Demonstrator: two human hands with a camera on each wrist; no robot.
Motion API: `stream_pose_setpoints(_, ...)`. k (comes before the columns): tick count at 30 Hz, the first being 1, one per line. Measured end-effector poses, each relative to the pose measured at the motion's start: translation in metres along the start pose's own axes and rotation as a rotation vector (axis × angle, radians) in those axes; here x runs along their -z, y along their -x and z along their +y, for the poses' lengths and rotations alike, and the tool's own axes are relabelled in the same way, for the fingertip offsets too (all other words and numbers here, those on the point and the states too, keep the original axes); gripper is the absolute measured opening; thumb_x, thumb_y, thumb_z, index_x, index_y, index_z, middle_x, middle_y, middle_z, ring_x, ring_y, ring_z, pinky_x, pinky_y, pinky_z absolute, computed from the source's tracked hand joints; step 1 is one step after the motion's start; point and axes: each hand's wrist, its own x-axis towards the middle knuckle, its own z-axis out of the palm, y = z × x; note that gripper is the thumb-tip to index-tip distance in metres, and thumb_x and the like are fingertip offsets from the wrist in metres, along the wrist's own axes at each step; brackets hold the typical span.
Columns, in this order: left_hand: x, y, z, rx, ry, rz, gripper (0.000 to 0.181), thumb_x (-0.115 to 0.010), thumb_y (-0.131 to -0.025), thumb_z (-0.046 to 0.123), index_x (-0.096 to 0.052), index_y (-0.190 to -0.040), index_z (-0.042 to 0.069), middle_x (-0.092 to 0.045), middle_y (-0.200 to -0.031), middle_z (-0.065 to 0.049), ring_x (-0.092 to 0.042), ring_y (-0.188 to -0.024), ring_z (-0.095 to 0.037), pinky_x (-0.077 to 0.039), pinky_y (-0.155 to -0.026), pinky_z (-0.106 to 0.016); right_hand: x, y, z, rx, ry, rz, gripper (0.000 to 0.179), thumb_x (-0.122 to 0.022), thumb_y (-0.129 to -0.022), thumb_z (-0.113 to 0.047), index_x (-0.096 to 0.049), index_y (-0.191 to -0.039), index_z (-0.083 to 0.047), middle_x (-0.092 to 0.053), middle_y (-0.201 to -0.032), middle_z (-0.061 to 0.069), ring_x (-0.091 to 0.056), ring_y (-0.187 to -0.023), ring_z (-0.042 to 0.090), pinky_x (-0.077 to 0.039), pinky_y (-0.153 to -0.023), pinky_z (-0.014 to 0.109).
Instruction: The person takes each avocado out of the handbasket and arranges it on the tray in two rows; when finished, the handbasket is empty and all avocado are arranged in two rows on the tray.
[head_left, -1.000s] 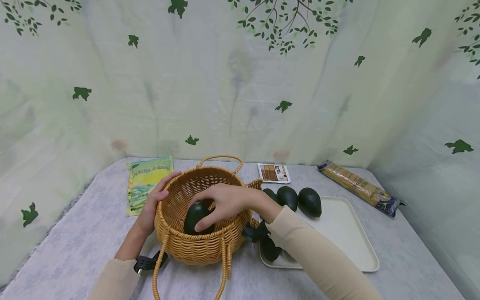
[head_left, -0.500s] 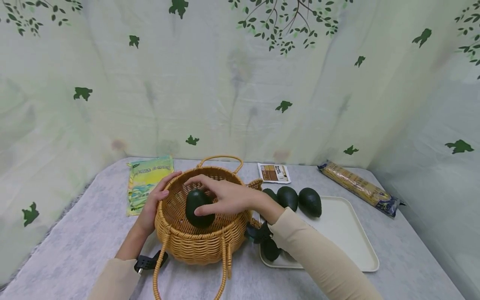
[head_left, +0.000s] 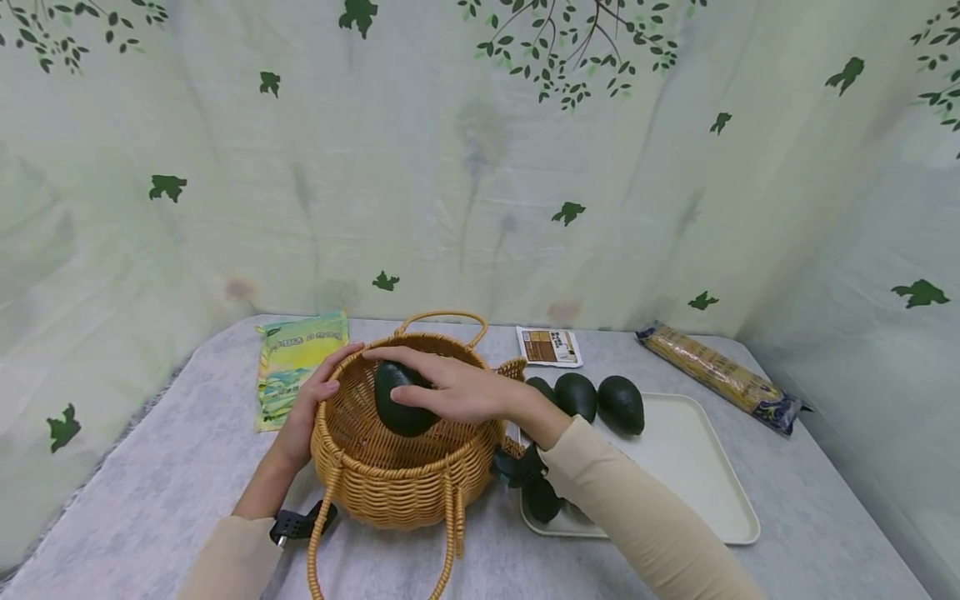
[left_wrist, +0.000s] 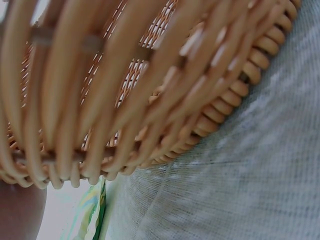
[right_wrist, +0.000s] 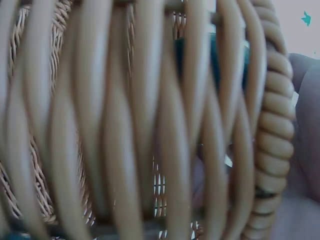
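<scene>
A dark green avocado point(head_left: 397, 412) is tilted in the mouth of a round wicker basket point(head_left: 397, 500). My right hand point(head_left: 465, 390) reaches over the basket's right side and holds the avocado between thumb and fingers. My left hand point(head_left: 300, 412) grips the basket's left side, its thumb at the rim. Woven canes of the basket wall point(left_wrist: 67, 100) fill much of the left wrist view. Through the gaps in the right wrist view, a piece of the avocado point(right_wrist: 215, 60) shows, with part of the right hand point(right_wrist: 310, 130) beyond the rim.
A white tray point(head_left: 690, 467) right of the basket bears several avocados point(head_left: 621, 404), partly hidden by my right arm. Behind stand a yellow-green packet point(head_left: 296, 358), a small brown-white packet point(head_left: 549, 347) and a long noodle-like pack point(head_left: 716, 371). Basket handles point(head_left: 313, 546) hang towards me.
The avocado has risen from low in the basket towards its rim with my right hand, whose fingers have straightened somewhat. My left hand and the basket have stayed put.
</scene>
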Motion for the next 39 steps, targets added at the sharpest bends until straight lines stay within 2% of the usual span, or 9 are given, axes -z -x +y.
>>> stream_pose_setpoints(6, 0.0, 0.0, 0.0, 0.005, 0.005, 0.0, 0.056, -0.025, -0.108, 0.025, -0.031, -0.162, 0.012, -0.036, -0.156, 0.002, -0.043, -0.138, -0.014, -0.044, -0.105, -0.024, 0.0, 0.001, 0.001, 0.05, -0.037, 0.064, 0.049, -0.053, -0.107, -0.037, -0.042, -0.153, -0.024, -0.045, -0.154, -0.004, -0.049, -0.137, 0.008, -0.042, -0.112, 0.031)
stream_pose_setpoints(14, 0.0, 0.001, -0.001, -0.003, 0.008, 0.001, 0.055, -0.026, -0.108, 0.025, -0.031, -0.162, 0.012, -0.037, -0.155, 0.003, -0.045, -0.136, -0.01, -0.045, -0.104, -0.022, 0.0, 0.009, 0.001, 0.046, -0.141, 0.066, 0.051, -0.058, -0.105, -0.034, -0.042, -0.154, -0.035, -0.045, -0.155, -0.009, -0.051, -0.134, 0.005, -0.044, -0.108, 0.031)
stream_pose_setpoints(18, -0.001, 0.001, 0.0, 0.001, 0.003, 0.005, 0.055, -0.026, -0.108, 0.026, -0.031, -0.162, 0.012, -0.038, -0.155, 0.003, -0.044, -0.137, -0.011, -0.045, -0.104, -0.022, 0.0, 0.014, 0.001, 0.055, -0.189, 0.068, 0.062, -0.068, -0.1, -0.029, -0.04, -0.155, -0.036, -0.043, -0.155, -0.01, -0.052, -0.133, 0.008, -0.047, -0.106, 0.031)
stream_pose_setpoints(24, -0.002, 0.001, 0.003, 0.008, -0.003, 0.01, 0.056, -0.027, -0.108, 0.026, -0.031, -0.162, 0.012, -0.038, -0.154, 0.002, -0.043, -0.138, -0.014, -0.045, -0.104, -0.024, 0.001, 0.022, 0.0, 0.076, -0.12, 0.093, 0.084, -0.083, -0.087, -0.031, -0.037, -0.158, -0.036, -0.038, -0.159, -0.014, -0.044, -0.14, 0.01, -0.046, -0.107, 0.033)
stream_pose_setpoints(33, -0.002, 0.001, 0.002, 0.009, -0.012, 0.016, 0.056, -0.027, -0.108, 0.026, -0.031, -0.162, 0.011, -0.038, -0.153, 0.001, -0.042, -0.139, -0.019, -0.046, -0.103, -0.025, -0.001, 0.029, -0.002, 0.063, -0.14, 0.136, 0.082, -0.08, -0.09, -0.03, -0.036, -0.159, -0.039, -0.035, -0.159, -0.008, -0.05, -0.134, 0.01, -0.048, -0.105, 0.03)
stream_pose_setpoints(39, -0.002, 0.0, 0.002, 0.011, -0.014, 0.019, 0.056, -0.027, -0.108, 0.026, -0.031, -0.162, 0.012, -0.039, -0.153, 0.002, -0.042, -0.139, -0.016, -0.045, -0.103, -0.024, -0.001, 0.037, -0.004, 0.051, -0.178, 0.179, 0.08, -0.08, -0.09, -0.031, -0.038, -0.157, -0.041, -0.038, -0.158, -0.01, -0.051, -0.134, 0.013, -0.05, -0.104, 0.031)
